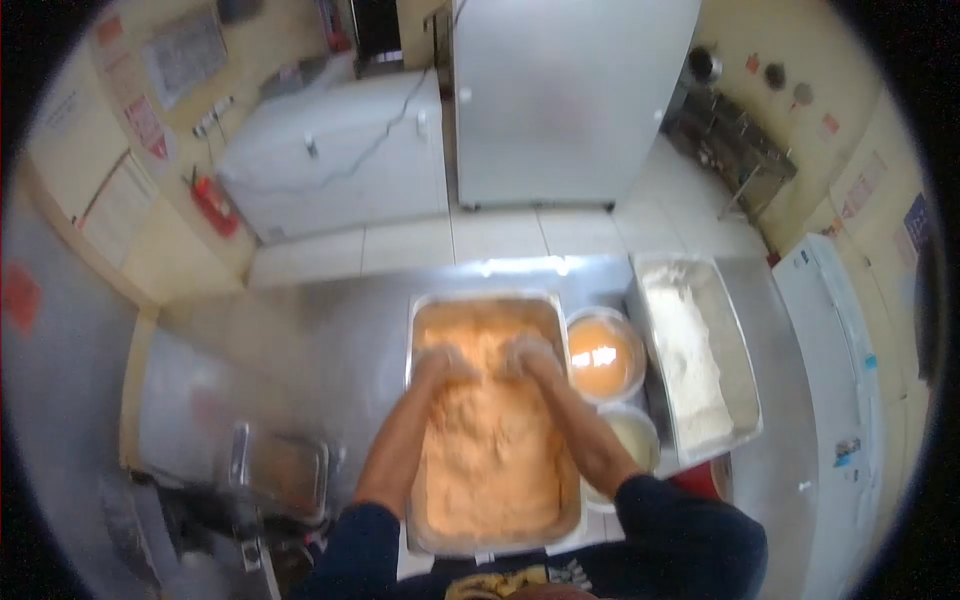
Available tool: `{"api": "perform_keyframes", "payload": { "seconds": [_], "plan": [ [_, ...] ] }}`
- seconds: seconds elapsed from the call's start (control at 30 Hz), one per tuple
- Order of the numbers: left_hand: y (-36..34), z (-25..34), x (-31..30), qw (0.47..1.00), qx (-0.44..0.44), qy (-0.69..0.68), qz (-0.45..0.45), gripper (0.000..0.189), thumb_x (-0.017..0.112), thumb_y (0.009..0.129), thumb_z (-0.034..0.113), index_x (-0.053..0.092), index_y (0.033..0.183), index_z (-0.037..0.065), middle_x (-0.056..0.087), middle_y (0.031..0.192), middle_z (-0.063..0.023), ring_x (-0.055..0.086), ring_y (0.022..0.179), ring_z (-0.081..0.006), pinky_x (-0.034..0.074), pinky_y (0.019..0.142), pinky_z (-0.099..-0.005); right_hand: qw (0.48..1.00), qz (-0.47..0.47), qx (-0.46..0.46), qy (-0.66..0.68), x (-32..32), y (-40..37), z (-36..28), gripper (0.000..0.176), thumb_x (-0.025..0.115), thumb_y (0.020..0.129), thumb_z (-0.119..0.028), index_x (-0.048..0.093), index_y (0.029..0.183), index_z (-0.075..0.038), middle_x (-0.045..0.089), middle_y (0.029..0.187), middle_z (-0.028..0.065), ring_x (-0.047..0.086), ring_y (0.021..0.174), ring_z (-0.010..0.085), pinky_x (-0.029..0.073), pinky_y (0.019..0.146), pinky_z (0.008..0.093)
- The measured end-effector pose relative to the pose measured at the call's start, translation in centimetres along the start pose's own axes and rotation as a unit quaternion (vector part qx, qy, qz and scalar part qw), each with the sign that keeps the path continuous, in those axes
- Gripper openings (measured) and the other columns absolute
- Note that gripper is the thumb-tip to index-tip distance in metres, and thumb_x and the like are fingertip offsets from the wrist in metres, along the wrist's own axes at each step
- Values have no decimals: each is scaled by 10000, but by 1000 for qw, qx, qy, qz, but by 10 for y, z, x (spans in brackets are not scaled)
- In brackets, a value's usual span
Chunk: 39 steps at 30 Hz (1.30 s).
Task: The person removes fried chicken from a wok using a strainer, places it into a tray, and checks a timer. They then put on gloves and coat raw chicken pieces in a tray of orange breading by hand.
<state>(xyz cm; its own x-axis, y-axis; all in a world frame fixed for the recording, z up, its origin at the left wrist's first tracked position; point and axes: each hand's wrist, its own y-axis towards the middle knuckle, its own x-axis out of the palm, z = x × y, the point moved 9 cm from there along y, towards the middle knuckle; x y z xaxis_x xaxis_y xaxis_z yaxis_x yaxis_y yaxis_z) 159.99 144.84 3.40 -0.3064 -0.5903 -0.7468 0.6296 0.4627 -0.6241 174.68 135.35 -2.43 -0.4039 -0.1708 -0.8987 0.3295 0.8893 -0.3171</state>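
A deep metal pan stands in front of me, filled with a lumpy orange mass. My left hand is pressed into the mass near the pan's far left part, and my right hand touches it on the far right. Both hands look whitish, as if coated, and are blurred; their fingertips are hidden or smeared. Right of the pan sits a round bowl of orange liquid. Nearer to me is a second round container with pale contents, partly behind my right forearm.
A long metal tray of white powder stands on the right of the steel table. A clear rectangular container is at the lower left. Beyond the table are a white chest freezer, a tall white cabinet and a red extinguisher.
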Motion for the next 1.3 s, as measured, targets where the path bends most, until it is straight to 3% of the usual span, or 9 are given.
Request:
{"api": "perform_keyframes", "payload": {
  "seconds": [0.2, 0.33, 0.47, 0.63, 0.77, 0.9, 1.0, 1.17, 1.3],
  "plan": [
    [26, 10, 36, 993, -38, -9, 110, 1168, 832, 604, 596, 260, 1519, 149, 415, 1466, -213, 456, 1322, -359, 421, 1060, -465, 974, 214, 13, -75, -40, -20, -46, 681, 666, 838, -345, 418, 1451, -180, 598, 1247, 237, 528, 1240, 368, 441, 1031, 436],
    [33, 11, 17, 993, -39, 29, 109, 1237, 857, 578, 581, 230, 1515, 72, 413, 1461, -227, 453, 1324, -360, 442, 1045, -430, 997, 18, 72, 29, 16, 42, -20, 557, 614, 886, -348, 486, 1366, -96, 636, 1164, 198, 609, 1095, 346, 492, 935, 427],
    [34, 0, 36, 973, 40, -196, -113, 1059, 797, 679, 520, 299, 1509, 90, 633, 1220, -211, 604, 1144, -341, 455, 1020, -462, 994, -90, 28, 60, 12, 18, 5, 502, 563, 925, -372, 525, 1322, -67, 641, 1163, 177, 604, 1083, 316, 480, 934, 411],
    [-109, 7, 10, 983, -84, -123, 112, 918, 767, 738, 512, 420, 1446, 43, 546, 1358, -199, 544, 1216, -333, 420, 1035, -461, 985, -81, 91, 125, 23, -99, -28, 479, 499, 973, -401, 573, 1268, -31, 648, 1162, 151, 598, 1068, 279, 465, 932, 392],
    [-63, 11, 85, 904, -49, -415, -84, 907, 712, 736, 542, 417, 1452, 70, 552, 1330, -228, 555, 1209, -341, 462, 1004, -434, 934, 44, 202, 290, 118, -83, 14, 448, 472, 994, -404, 621, 1234, -56, 662, 1160, 115, 614, 1016, 263, 479, 899, 341],
    [-38, 1, 127, 785, 8, -595, -174, 963, 715, 709, 530, 349, 1499, 118, 531, 1347, -254, 513, 1263, -366, 439, 1040, -430, 949, -51, 191, 246, 67, -107, 11, 695, 492, 874, -637, 567, 1319, -108, 584, 1307, 165, 564, 1205, 281, 431, 1018, 428],
    [-75, -13, 64, 973, 78, -189, 106, 1002, 766, 677, 480, 324, 1513, 149, 489, 1398, -254, 488, 1287, -378, 421, 1056, -449, 977, -202, -19, -67, 54, -125, -30, 586, 522, 915, -530, 561, 1313, -101, 614, 1250, 140, 588, 1146, 265, 453, 990, 421],
    [-91, 1, 77, 982, -45, -142, 112, 1194, 855, 598, 444, 199, 1547, 135, 408, 1478, -232, 451, 1323, -381, 385, 1097, -423, 991, 70, 111, -27, 79, -117, -36, 458, 553, 907, -408, 590, 1220, -74, 632, 1174, 133, 609, 1062, 259, 480, 922, 396],
    [-76, -11, 87, 926, -39, -370, 68, 1254, 863, 563, 505, 199, 1533, 68, 395, 1481, -243, 443, 1324, -401, 389, 1096, -421, 993, -48, 83, 62, 123, -82, -6, 470, 573, 895, -418, 593, 1202, -63, 633, 1165, 144, 610, 1060, 270, 482, 914, 400]
  ]
}}
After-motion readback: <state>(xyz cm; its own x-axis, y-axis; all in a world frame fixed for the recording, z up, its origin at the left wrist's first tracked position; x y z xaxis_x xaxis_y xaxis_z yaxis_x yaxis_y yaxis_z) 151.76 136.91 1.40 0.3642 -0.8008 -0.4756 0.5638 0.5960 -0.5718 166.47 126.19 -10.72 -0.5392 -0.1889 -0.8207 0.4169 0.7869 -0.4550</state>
